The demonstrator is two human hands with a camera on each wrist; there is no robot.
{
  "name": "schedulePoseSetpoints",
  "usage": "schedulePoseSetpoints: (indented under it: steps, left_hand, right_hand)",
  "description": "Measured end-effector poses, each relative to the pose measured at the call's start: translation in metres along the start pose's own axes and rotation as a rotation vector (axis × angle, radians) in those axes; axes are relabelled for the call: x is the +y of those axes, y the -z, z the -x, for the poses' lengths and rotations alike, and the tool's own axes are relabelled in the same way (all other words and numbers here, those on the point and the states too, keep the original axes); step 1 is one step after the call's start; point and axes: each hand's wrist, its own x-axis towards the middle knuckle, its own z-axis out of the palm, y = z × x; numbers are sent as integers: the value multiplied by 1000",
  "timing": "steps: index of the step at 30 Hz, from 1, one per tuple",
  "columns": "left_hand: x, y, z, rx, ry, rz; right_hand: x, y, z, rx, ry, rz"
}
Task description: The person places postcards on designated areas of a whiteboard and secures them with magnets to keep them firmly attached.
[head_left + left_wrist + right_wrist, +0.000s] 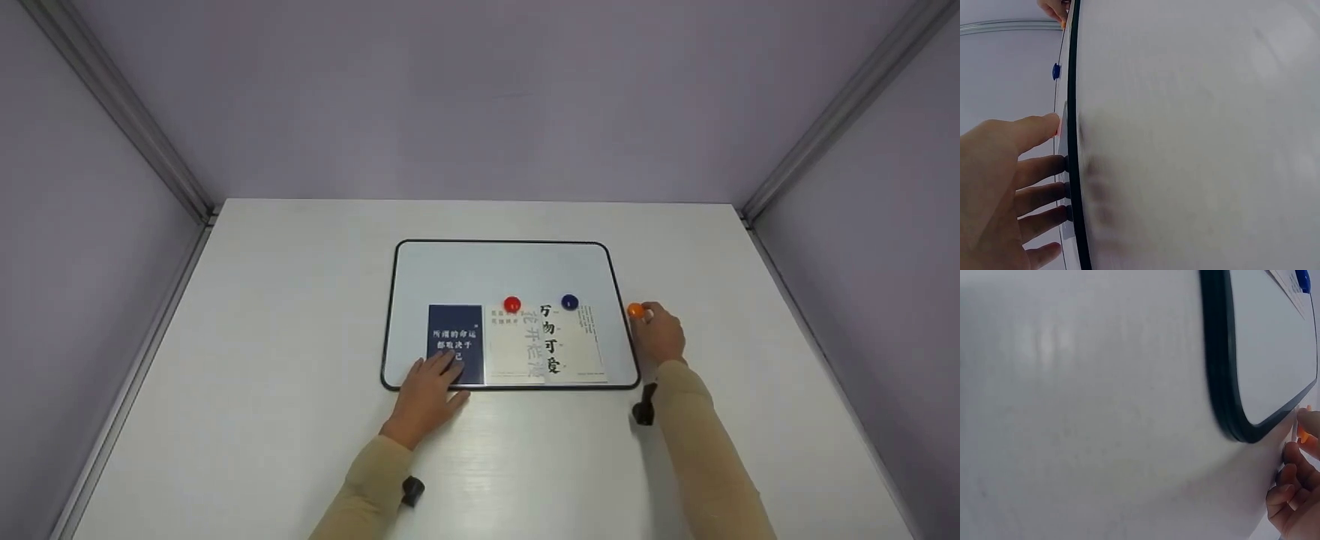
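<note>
A whiteboard (465, 262) with a black rim lies on the white table. Along its lower half sit a dark blue card (455, 319), a cream card (506, 352) and a pale card with large black characters (581, 349). A red round magnet (512, 304) is at the cream card's top edge, a blue magnet (570, 301) at the pale card's. My left hand (426, 394) rests its spread fingertips on the dark blue card, across the board's near rim. Just off the board's right rim, my right hand (661, 334) pinches an orange magnet (636, 310) between thumb and finger.
White table surface (285, 300) surrounds the board. Pale walls (480, 105) stand behind and at both sides, with metal profiles (127, 105) in the corners. A small black wrist device (643, 409) shows beside the right sleeve, another (412, 490) by the left.
</note>
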Motion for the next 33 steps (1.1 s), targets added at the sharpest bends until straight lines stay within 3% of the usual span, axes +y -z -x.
schedulePoseSetpoints:
  steps: [24,33]
  left_hand:
    - [0,1,1,27,-13,0]
    - [-2,1,1,-7,-20,-11]
  right_hand:
    - [-22,4,2,6,48,-32]
    - [-33,1,4,-6,79,-15]
